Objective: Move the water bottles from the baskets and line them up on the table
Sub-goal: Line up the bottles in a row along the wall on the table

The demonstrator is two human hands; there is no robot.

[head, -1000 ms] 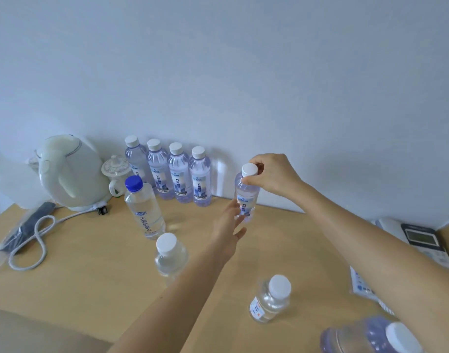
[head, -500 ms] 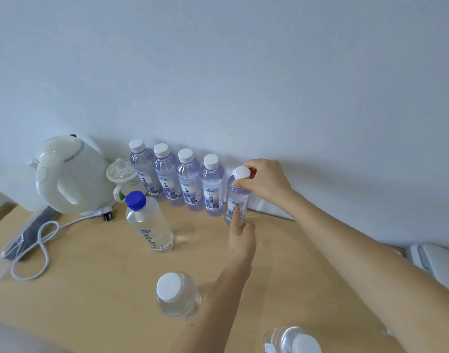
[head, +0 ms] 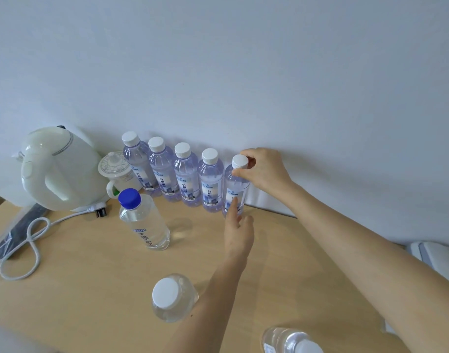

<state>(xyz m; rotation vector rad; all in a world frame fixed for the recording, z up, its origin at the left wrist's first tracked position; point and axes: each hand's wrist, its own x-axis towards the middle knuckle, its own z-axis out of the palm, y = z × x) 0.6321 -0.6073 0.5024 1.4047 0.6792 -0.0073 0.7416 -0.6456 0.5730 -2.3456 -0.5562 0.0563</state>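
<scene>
The right hand pinches the white cap of the clear purple-tinted plastic bottle at the row's right end on the pale wooden table; the left hand, fingers straight, touches its label; square it with neighbours, release gently.

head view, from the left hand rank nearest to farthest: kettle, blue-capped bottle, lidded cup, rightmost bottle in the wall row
From the left hand:
1. rightmost row bottle, straight ahead by the wall; a fingertip touches its label.
2. blue-capped bottle, to the left, standing apart mid-table.
3. lidded cup, farther left, beside the row's other end.
4. kettle, far left.
</scene>
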